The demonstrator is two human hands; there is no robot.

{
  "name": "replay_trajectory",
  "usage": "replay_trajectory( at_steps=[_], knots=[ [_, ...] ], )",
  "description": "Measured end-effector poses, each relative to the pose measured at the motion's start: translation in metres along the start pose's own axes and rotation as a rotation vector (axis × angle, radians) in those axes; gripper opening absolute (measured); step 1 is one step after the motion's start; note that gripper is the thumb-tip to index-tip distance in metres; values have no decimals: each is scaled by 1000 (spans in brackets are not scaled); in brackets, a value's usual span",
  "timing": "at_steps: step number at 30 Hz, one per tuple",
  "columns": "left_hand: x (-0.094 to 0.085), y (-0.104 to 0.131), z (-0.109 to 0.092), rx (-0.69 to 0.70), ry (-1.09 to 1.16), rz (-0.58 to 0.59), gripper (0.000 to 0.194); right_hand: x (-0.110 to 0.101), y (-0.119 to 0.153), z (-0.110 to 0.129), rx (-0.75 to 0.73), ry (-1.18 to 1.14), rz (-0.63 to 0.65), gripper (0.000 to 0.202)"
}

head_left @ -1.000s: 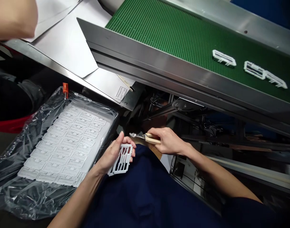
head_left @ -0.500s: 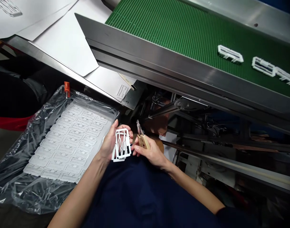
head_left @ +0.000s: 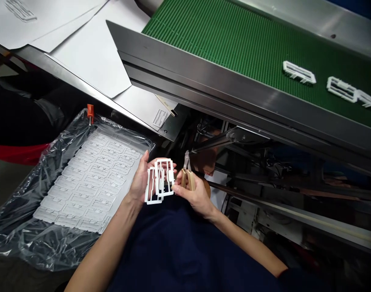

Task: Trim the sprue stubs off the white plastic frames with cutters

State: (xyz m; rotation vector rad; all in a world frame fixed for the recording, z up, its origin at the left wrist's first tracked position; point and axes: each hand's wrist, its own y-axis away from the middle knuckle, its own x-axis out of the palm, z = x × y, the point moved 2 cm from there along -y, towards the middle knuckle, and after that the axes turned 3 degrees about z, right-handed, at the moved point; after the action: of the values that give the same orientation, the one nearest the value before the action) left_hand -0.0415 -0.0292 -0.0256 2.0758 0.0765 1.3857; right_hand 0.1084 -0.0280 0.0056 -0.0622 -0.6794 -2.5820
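My left hand is closed around the edge of two flat white plastic frames, each with slot-like openings. The upper plastic frame partly overlaps the lower plastic frame, shifted to its right. In my right hand is a pair of nippers with tan handles, jaws pointing up and slightly parted. The right thumb tip and fingers meet the right edge of the upper frame. Some fingers of both hands are hidden behind the frames and handles.
At left, a plastic-lined tray holds rows of similar white frames, with an orange clip on its rim. A green conveyor belt carries several white parts. Paper sheets cover the metal table; machine bars run at right.
The upper frame has slid right and up off the lower one, so the two are more fanned out. My right hand has brought its thumb to the frame, and the nippers have turned.
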Motion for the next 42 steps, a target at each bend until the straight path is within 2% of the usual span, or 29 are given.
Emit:
replay_trajectory(
  at_steps=[6, 13, 20, 27, 31, 35, 37, 39, 42],
  knots=[
    [-3, -1, -4, 47, 9, -5, 56, -14, -2, 4, -56, -33, -108, 28],
    [-7, -1, -5, 72, 26, -5, 55, -8, 9, 33, -122, 498, -201, 15],
    [-8, -1, -6, 90, 4, -77, 56, 5, 14, 31, -222, 780, -112, 20],
    [-10, 1, -5, 107, 3, -85, 55, 7, 15, 35, -203, 829, -88, 20],
    [-14, -2, 0, 141, -29, -95, 53, 12, 13, 35, -230, 951, -73, 24],
    [-17, -10, 12, 153, -54, -108, 47, 27, 7, 25, -283, 1097, 53, 25],
    [-19, -13, 19, 107, -28, -92, 42, 32, 4, 19, -265, 1089, 149, 22],
    [-21, -13, 24, 43, 23, -63, 39, 31, 2, 16, -209, 1027, 188, 19],
    [-24, -11, 27, -5, 108, -16, 42, 19, -3, 16, -133, 906, 103, 20]
  ],
)
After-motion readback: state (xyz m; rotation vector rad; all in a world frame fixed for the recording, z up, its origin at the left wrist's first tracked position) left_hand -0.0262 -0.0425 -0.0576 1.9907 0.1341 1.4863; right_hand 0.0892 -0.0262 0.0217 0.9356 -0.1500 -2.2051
